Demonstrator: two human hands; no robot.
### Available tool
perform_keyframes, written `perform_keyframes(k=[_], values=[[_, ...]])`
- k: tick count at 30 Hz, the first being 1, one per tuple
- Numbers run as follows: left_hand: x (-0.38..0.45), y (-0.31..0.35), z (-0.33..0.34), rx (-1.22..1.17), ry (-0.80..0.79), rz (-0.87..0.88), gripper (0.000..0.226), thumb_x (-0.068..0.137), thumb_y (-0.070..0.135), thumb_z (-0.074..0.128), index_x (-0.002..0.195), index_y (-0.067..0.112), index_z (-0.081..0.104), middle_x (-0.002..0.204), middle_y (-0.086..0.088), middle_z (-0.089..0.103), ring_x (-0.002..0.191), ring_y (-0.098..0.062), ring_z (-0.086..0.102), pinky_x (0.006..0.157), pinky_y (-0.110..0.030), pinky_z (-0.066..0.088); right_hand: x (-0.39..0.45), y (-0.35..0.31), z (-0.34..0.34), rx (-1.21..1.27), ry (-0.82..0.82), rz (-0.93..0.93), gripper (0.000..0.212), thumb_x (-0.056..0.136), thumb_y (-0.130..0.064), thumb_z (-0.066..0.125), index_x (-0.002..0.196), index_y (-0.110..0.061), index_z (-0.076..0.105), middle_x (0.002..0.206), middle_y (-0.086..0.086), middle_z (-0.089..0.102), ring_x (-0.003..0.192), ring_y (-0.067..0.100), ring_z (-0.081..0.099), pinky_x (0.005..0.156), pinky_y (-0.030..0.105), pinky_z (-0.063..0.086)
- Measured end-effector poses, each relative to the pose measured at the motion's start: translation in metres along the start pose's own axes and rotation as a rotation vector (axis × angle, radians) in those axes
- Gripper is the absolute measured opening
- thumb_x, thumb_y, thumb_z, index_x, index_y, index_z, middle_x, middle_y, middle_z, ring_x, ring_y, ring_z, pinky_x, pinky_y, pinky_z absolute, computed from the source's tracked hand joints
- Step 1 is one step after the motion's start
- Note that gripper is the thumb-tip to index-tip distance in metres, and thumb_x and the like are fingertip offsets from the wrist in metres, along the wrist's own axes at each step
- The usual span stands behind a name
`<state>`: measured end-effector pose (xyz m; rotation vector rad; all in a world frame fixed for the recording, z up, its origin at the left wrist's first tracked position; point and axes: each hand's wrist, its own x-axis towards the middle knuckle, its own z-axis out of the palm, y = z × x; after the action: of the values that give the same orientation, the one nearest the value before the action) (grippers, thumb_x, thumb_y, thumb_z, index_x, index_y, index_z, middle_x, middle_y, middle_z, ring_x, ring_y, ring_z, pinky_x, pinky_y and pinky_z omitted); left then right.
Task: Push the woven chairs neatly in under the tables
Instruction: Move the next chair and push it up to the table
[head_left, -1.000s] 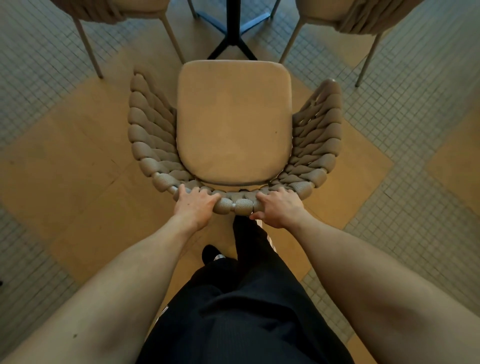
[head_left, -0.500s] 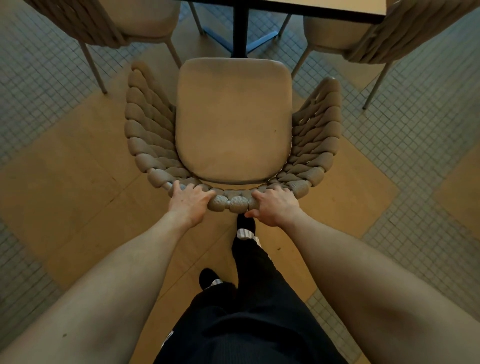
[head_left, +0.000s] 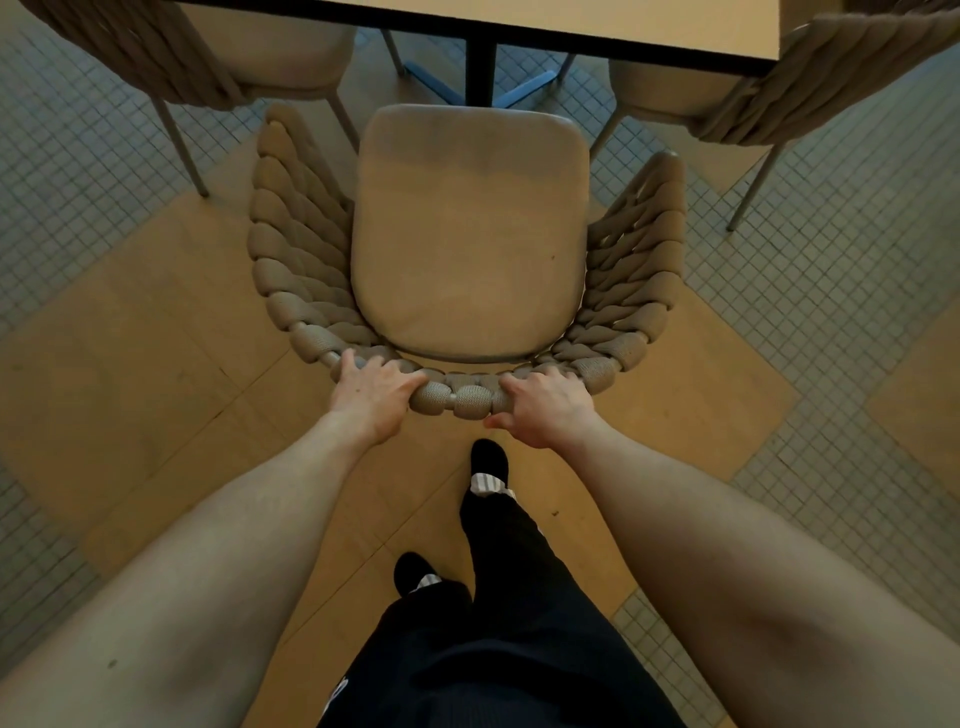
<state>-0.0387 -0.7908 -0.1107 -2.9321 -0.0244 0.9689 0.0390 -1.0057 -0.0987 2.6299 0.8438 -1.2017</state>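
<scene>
A beige woven chair with a padded seat and a thick braided rope back stands in front of me, facing the table. My left hand grips the top rail of the backrest left of its middle. My right hand grips the same rail right of the middle. The seat's front edge lies just short of the table's dark near edge. The table's black centre post stands right beyond the seat.
Two more woven chairs flank the table: a left chair and a right chair, their thin metal legs near my chair's armrests. My legs in dark trousers and black shoes are behind the chair. The floor mixes wood panels and small tiles.
The chair has slid forward towards the table with both hands on its back rail. I have stepped after it, and more of the tabletop has come into view.
</scene>
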Motion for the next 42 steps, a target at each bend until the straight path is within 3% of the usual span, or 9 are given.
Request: perform_keyframes(k=[8, 14, 19, 25, 42], values=[[0.002, 0.005, -0.004, -0.063, -0.036, -0.043, 0.047, 0.095, 0.023, 0.058, 0.137, 0.039, 0.046, 0.129, 0.000, 0.057, 0.126, -0.022, 0.048, 0.117, -0.058, 0.017, 0.002, 0.000, -0.001, 0.017, -0.047, 0.025, 0.064, 0.093, -0.070, 0.051, 0.139, -0.026, 0.046, 0.135, 0.009, 0.058, 0.133, 0.034, 0.044, 0.109, 0.056, 0.035], [-0.004, 0.001, -0.013, -0.196, -0.077, -0.038, 0.061, 0.091, 0.050, 0.061, 0.146, 0.031, 0.040, 0.141, 0.000, 0.052, 0.138, -0.024, 0.039, 0.121, -0.060, 0.005, 0.005, 0.000, -0.015, 0.025, -0.050, 0.016, 0.079, 0.088, -0.076, 0.054, 0.148, -0.027, 0.039, 0.142, 0.008, 0.054, 0.137, 0.033, 0.043, 0.113, 0.055, 0.034], [-0.014, -0.008, -0.023, -0.309, -0.041, -0.109, 0.072, 0.091, 0.063, 0.054, 0.152, 0.029, 0.034, 0.151, -0.002, 0.044, 0.144, -0.025, 0.031, 0.122, -0.056, 0.012, 0.007, -0.011, -0.035, 0.009, 0.003, -0.048, 0.085, 0.087, -0.078, 0.053, 0.149, -0.022, 0.037, 0.144, 0.010, 0.051, 0.135, 0.035, 0.043, 0.112, 0.055, 0.036], [-0.030, -0.027, -0.023, -0.493, 0.035, -0.203, 0.071, 0.092, 0.063, 0.049, 0.152, 0.028, 0.037, 0.152, -0.002, 0.044, 0.142, -0.025, 0.034, 0.117, -0.051, 0.027, 0.009, -0.029, -0.052, -0.035, 0.037, -0.154, 0.083, 0.087, -0.075, 0.054, 0.148, -0.022, 0.039, 0.148, 0.009, 0.047, 0.138, 0.034, 0.039, 0.112, 0.056, 0.035], [-0.107, -0.117, -0.012, -0.659, 0.074, -0.542, 0.074, 0.093, 0.067, 0.045, 0.156, 0.031, 0.029, 0.159, -0.005, 0.035, 0.147, -0.026, 0.027, 0.119, -0.054, 0.020, 0.027, -0.148, -0.114, -0.232, 0.028, -0.378, 0.083, 0.090, -0.073, 0.054, 0.152, -0.021, 0.038, 0.154, 0.009, 0.040, 0.142, 0.035, 0.034, 0.113, 0.056, 0.034]])
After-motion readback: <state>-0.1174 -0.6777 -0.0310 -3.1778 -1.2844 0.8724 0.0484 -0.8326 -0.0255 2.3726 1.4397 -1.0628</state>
